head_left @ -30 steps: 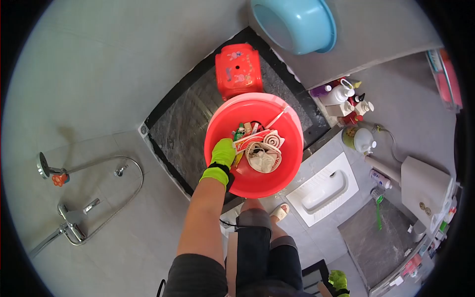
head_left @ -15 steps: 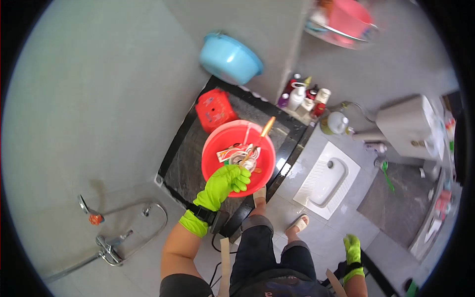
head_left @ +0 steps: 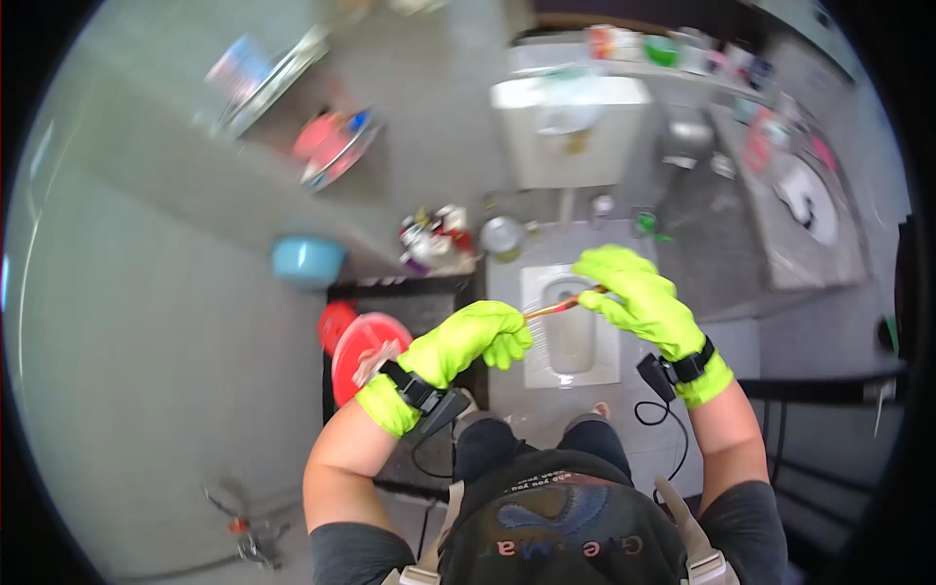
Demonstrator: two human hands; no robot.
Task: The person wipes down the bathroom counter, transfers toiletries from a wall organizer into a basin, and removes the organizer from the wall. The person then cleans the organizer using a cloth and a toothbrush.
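Both hands wear bright green rubber gloves and are raised in front of me. A slender orange-and-red stick [head_left: 554, 308] spans the gap between them; blur hides its exact kind. My left hand [head_left: 478, 336] is closed around its left end. My right hand [head_left: 629, 292] has its thumb and fingers about the right end, closed on it. Below and to the left, partly behind my left forearm, stands a red basin [head_left: 344, 375] with pale and red items in it, too blurred to name.
A white squat toilet [head_left: 570, 341] lies in the floor beneath my hands. Bottles [head_left: 439, 239] crowd the ledge corner near a blue basin [head_left: 308, 261]. A red stool [head_left: 334, 322] stands behind the red basin. At right is a grey counter [head_left: 809, 249].
The view has swung right. My left hand has carried the stick away from over the red basin, and my right hand has come up from low at the right to its other end.
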